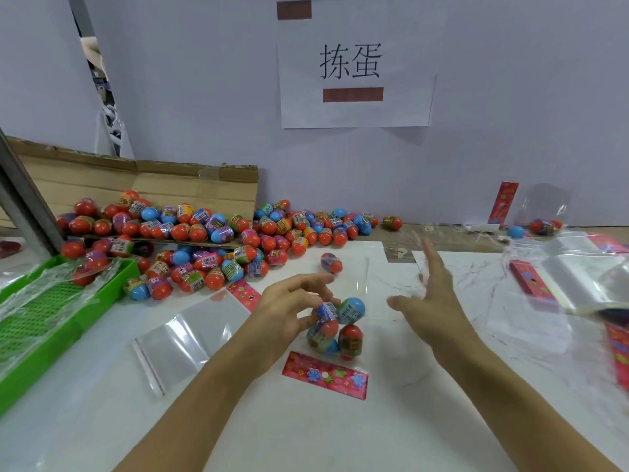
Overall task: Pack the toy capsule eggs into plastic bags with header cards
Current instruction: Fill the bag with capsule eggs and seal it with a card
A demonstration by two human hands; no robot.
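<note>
Eggs everywhere lol. Left hand point(289, 301) has its grip curled onto the bagged eggs point(335, 328) at frame centre, fingertips pinching the top one. Right hand point(432, 298) is spread apart, holding nothing, just right of the bundle. The bag point(357, 284) runs lengthwise away from the person, header card point(325, 374) at the near end, so I'd guess the open mouth is on the far side. One loose egg point(331, 262) sits just beyond, closer to the left hand. White counter point(306, 437), big egg pile point(211, 240) upper left, green tray point(41, 321) far left, paper sign point(354, 63) on the wall.
</note>
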